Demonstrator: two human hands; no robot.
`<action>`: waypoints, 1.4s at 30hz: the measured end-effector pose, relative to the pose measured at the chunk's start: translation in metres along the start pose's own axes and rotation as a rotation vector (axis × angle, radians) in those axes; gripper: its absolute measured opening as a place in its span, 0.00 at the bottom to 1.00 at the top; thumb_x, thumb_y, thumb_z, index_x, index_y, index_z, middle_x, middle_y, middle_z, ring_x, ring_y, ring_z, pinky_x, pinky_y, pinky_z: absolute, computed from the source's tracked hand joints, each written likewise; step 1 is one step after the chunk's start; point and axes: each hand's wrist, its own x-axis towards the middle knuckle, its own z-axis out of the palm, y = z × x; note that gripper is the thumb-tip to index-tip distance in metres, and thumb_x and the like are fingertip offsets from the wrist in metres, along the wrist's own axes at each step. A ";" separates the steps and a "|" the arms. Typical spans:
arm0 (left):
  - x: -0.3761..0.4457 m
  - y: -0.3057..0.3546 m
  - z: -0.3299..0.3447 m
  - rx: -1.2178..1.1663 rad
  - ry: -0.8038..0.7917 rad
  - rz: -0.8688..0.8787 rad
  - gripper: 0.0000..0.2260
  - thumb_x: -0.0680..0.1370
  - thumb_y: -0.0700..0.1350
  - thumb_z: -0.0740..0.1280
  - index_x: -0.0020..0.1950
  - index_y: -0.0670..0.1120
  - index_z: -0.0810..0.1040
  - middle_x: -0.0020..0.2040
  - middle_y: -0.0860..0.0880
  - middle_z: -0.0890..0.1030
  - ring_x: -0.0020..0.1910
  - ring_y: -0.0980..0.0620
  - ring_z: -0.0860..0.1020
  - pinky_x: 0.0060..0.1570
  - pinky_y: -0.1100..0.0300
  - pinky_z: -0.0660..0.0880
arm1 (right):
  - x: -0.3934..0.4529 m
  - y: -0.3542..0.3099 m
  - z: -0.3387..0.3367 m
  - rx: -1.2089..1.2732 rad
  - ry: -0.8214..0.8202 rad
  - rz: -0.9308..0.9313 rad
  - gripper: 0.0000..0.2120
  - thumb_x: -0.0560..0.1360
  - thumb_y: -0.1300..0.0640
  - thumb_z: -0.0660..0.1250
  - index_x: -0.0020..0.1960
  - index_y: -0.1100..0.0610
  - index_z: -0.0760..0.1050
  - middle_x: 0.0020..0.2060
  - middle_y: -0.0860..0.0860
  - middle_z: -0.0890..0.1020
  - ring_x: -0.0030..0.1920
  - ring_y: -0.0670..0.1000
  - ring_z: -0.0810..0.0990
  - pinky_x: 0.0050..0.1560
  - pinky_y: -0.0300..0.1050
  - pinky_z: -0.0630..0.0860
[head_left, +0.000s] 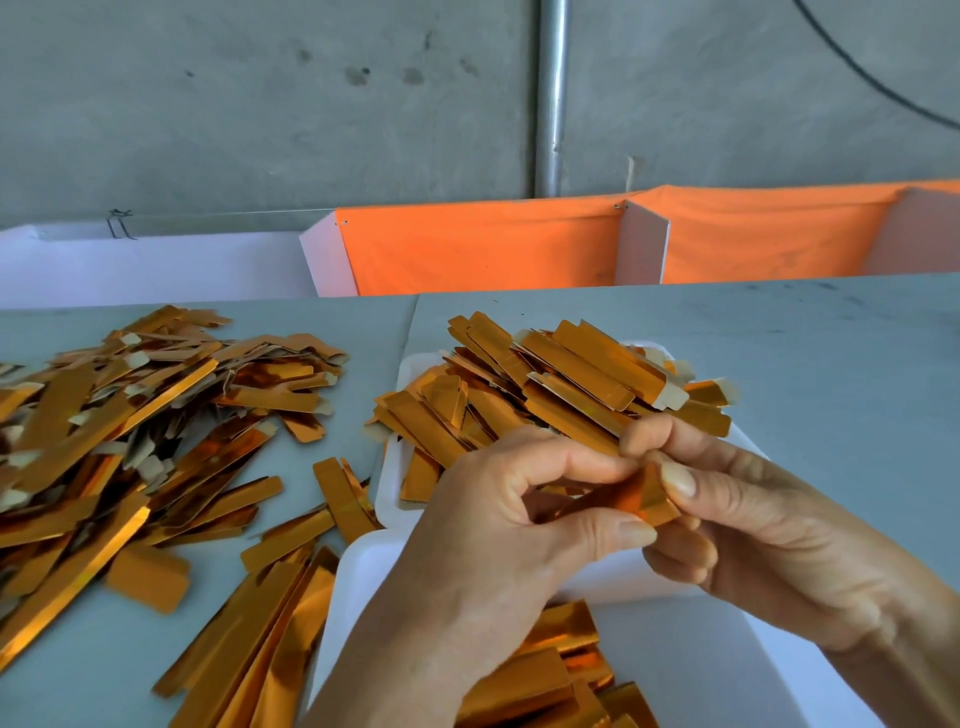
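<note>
Here left hand and right hand both pinch a single shiny gold-orange card strip over two white foam trays.

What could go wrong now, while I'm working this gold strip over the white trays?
1. The gold strip is pinched only at the fingertips of the left hand and right hand; the shiny foil might slip or crease crooked.
2. The heap in the far tray already overhangs the rim, so another piece could slide onto the table.
</note>
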 end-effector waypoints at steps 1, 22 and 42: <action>0.000 0.000 0.000 0.005 0.004 0.004 0.15 0.65 0.52 0.74 0.51 0.57 0.82 0.48 0.58 0.81 0.51 0.58 0.80 0.53 0.60 0.77 | 0.000 0.000 0.000 -0.005 0.009 -0.003 0.16 0.63 0.55 0.81 0.48 0.56 0.80 0.27 0.50 0.74 0.24 0.47 0.74 0.29 0.39 0.73; 0.002 -0.014 0.012 0.531 -0.173 -0.339 0.18 0.72 0.56 0.70 0.60 0.56 0.76 0.52 0.59 0.75 0.51 0.61 0.75 0.51 0.66 0.73 | 0.008 0.007 -0.008 -1.203 0.869 -0.168 0.07 0.76 0.49 0.64 0.40 0.43 0.77 0.39 0.42 0.80 0.40 0.40 0.77 0.37 0.31 0.69; 0.003 -0.027 -0.004 0.734 0.497 -0.456 0.07 0.80 0.44 0.61 0.57 0.52 0.70 0.46 0.57 0.71 0.48 0.56 0.72 0.45 0.63 0.71 | 0.100 0.045 0.023 -1.473 0.562 0.222 0.16 0.75 0.46 0.68 0.59 0.50 0.71 0.47 0.49 0.79 0.46 0.49 0.80 0.47 0.43 0.80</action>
